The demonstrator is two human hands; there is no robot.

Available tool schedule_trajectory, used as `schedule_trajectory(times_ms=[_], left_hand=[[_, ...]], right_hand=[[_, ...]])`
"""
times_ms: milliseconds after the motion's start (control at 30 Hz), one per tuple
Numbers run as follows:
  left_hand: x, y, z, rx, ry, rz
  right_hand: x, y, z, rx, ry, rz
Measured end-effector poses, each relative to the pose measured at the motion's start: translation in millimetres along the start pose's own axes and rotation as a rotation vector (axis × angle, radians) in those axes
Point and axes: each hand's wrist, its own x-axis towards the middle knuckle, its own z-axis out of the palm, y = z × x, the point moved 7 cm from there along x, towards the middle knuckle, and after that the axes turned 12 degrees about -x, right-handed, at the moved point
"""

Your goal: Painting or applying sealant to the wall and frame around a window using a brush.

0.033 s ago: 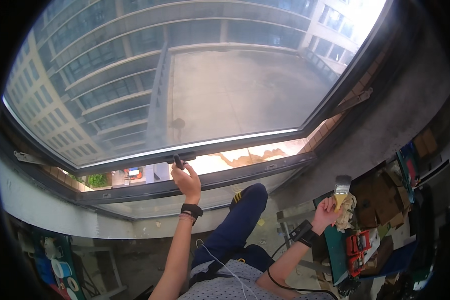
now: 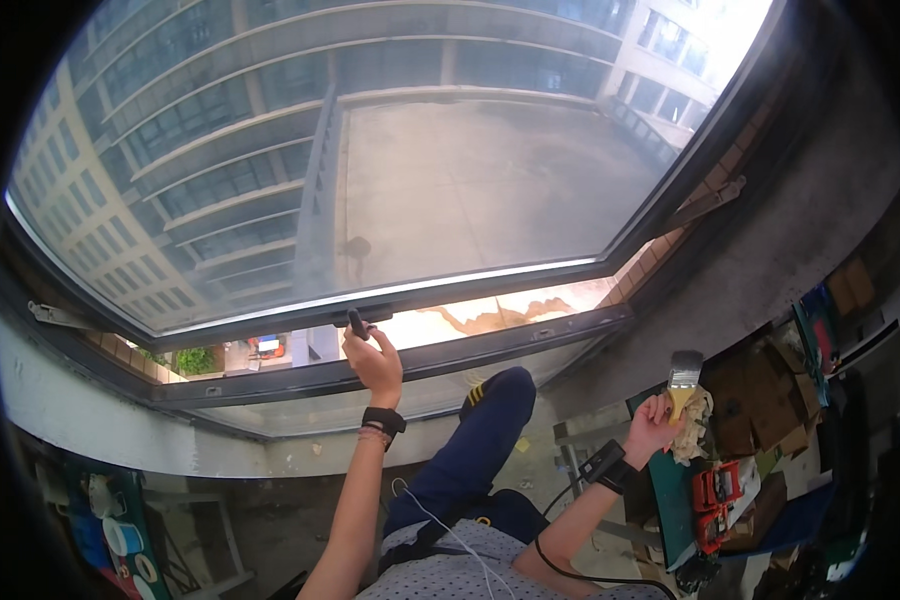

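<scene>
My left hand is closed round the dark handle at the bottom rail of a large window sash. The sash is tilted outward, with a bright gap between it and the dark lower window frame. To the right, my right hand grips the yellow handle of a flat paintbrush, its dark bristles pointing up. Just behind that brush appears a crumpled beige cloth or paper; whether my hand touches it I cannot tell.
Metal stay arms join the sash to its frame at both sides. A green bench at right bears red tools near cardboard boxes. At lower left stands a shelf with a white-and-blue tub. My raised knee is below the sill.
</scene>
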Motion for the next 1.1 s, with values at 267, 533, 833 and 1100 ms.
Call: schedule_trajectory(times_ms=[267,533,833,1100], left_hand=[[0.3,3.0,-2.5,-0.037,0.019,0.014],[0.1,3.6,-1.1,-0.047,0.005,0.019],[0.9,5.3,-2.1,-0.059,0.010,0.014],[7.2,12.9,1.0,-0.084,-0.035,-0.034]], right_hand=[[-1.5,17.6,13.6,0.034,-0.003,0.066],[3.7,36.5,16.7,0.064,-0.027,0.159],[5.6,37.5,12.9,0.045,-0.022,0.142],[7.0,33.8,7.6,0.033,-0.010,0.130]])
